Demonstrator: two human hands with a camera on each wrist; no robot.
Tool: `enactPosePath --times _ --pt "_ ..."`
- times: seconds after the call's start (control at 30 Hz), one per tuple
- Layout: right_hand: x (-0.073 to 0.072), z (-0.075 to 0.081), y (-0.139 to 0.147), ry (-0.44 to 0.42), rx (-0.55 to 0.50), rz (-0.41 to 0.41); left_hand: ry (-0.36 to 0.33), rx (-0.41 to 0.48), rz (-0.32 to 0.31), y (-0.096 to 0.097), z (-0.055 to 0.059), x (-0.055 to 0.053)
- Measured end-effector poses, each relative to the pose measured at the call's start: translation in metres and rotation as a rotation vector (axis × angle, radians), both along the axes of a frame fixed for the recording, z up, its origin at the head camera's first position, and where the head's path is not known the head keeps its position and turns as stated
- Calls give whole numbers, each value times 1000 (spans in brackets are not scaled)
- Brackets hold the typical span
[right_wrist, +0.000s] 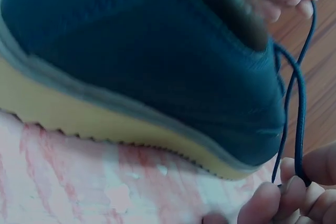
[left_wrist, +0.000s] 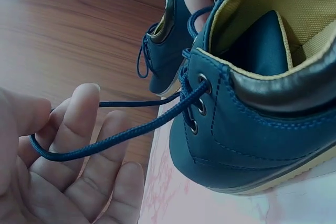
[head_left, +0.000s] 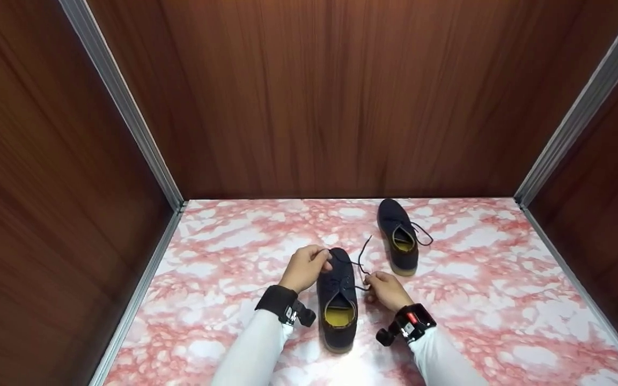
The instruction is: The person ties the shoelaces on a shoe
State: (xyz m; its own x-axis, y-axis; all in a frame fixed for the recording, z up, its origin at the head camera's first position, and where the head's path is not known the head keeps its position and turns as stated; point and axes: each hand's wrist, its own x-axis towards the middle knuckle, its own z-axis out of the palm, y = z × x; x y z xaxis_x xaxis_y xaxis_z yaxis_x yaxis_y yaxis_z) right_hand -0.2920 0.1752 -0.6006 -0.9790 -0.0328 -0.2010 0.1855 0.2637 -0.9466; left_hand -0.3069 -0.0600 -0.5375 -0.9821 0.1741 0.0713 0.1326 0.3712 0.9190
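Note:
A dark blue lace-up shoe [head_left: 339,340] with a yellow lining stands on the table between my hands, its toe facing away. My left hand [head_left: 306,265] is over its left side near the toe and pinches a shoelace [left_wrist: 121,136] between thumb and index finger. That lace runs from the top eyelet, bends at the fingers and goes back toward the shoe. To the right of the shoe, my right hand [head_left: 387,290] pinches another stretch of shoelace [right_wrist: 301,119] with thumb and fingertips. A loose lace end [head_left: 364,246] sticks up beyond the right hand.
A matching second shoe [head_left: 405,257] stands farther back to the right, its lace [head_left: 425,236] looping out sideways. The table [head_left: 223,300] has a pink and white marbled top. Brown wood panels [head_left: 309,107] with metal corner strips [head_left: 126,102] enclose it at the back and both sides.

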Motion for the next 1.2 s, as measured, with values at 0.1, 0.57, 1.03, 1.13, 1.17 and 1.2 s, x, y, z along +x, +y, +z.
enactPosePath --times 0.1,0.57,1.03,1.13,1.17,1.2 --pt "3 10 4 31 -29 -17 -7 13 4 1 0 0" --pt "-2 78 14 212 -179 -84 6 -56 -64 9 15 -2" --pt "-15 138 -3 401 -25 94 49 -163 -206 25 19 -2" --pt "-19 148 -7 432 81 184 81 -230 -215 29 17 -2" --pt "-20 152 -8 448 143 212 86 -243 -219 30 16 -1" --pt "-22 155 -10 467 212 239 90 -251 -220 31 15 -1"
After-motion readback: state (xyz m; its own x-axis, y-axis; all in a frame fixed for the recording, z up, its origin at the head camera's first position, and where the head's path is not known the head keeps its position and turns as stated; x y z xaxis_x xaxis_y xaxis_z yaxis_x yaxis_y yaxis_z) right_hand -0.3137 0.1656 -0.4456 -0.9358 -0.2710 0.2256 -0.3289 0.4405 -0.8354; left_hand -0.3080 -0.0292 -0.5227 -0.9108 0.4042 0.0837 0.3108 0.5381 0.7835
